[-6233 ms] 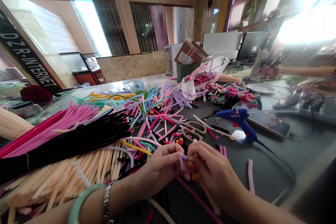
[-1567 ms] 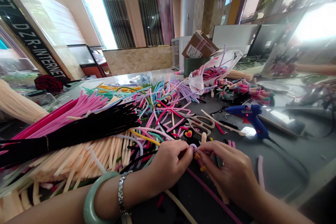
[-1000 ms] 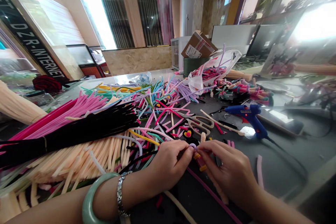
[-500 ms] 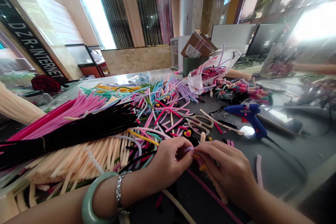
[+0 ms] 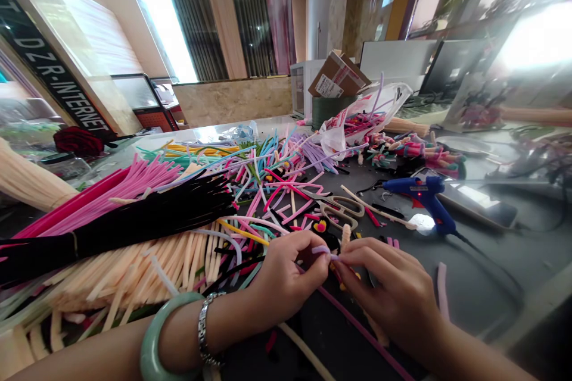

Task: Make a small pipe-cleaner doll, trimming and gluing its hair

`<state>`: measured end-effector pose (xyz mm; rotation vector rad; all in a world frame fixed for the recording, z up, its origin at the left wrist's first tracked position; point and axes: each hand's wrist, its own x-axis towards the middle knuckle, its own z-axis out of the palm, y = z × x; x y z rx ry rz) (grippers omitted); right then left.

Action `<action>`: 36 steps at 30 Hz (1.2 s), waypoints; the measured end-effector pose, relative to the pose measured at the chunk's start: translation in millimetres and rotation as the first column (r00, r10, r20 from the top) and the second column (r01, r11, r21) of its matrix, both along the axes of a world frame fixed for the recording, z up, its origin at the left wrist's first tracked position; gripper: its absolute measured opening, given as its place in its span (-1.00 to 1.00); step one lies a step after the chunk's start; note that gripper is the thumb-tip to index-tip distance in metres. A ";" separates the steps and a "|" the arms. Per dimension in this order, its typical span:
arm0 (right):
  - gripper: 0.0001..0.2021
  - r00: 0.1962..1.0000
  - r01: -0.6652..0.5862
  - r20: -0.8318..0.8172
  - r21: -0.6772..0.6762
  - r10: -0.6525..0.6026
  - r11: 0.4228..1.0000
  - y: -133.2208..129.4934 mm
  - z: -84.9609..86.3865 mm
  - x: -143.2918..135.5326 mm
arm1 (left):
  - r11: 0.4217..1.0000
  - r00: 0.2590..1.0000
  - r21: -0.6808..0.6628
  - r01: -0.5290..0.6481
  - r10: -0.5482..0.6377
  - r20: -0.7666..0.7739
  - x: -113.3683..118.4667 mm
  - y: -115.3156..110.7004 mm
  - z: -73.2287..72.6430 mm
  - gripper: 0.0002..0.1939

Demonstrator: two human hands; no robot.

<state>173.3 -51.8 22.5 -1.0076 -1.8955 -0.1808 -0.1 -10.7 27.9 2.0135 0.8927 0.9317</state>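
A short lilac pipe cleaner (image 5: 320,249) is pinched between both hands just above the dark table. My left hand (image 5: 292,271), with a green bangle and a silver bracelet at its wrist, grips one end between thumb and forefinger. My right hand (image 5: 386,286) pinches the other end a little to the right. Behind my right fingers stands a peach pipe-cleaner piece (image 5: 345,234), partly hidden. Beneath the hands lies a yellow and red piece, mostly covered. A pair of scissors (image 5: 342,208) rests beyond the fingertips.
A blue glue gun (image 5: 422,197) with a lit red light stands to the right, beside a phone (image 5: 485,205). Bundles of black pipe cleaners (image 5: 156,220) and peach pipe cleaners (image 5: 147,277) fill the left. Further back are a plastic bag (image 5: 357,122) and a cardboard box (image 5: 338,75).
The fingertips have drawn slightly apart, and more of the lilac pipe cleaner shows between them. My right hand has shifted a little to the right.
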 end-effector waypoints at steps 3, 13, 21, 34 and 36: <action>-0.92 0.999 -0.053 -0.005 0.003 0.053 0.999 -1.4 -0.1 -0.7 | 1.000 1.000 0.006 -0.014 0.014 0.010 0.3 -0.8 -0.6 -0.91; -0.89 0.962 -0.216 -0.218 -0.228 0.166 0.950 -3.3 9.6 -1.8 | 1.000 0.998 0.019 -0.007 0.006 0.056 0.5 0.8 -1.4 -0.91; -0.80 0.968 -0.172 -0.240 -0.423 0.073 0.890 -5.6 9.0 -1.7 | 0.990 0.999 0.138 0.003 -0.009 0.044 -1.4 -0.8 2.1 -0.92; -0.82 0.967 -0.206 -0.234 -0.490 0.100 0.847 -3.6 8.6 -2.5 | 0.993 0.998 0.117 0.005 -0.012 0.063 -0.9 -0.2 1.0 -0.92; -0.83 0.969 -0.184 -0.232 -0.469 0.080 0.864 -3.9 8.6 -2.0 | 0.994 0.998 0.111 -0.001 -0.007 0.067 -0.8 -0.8 0.9 -0.92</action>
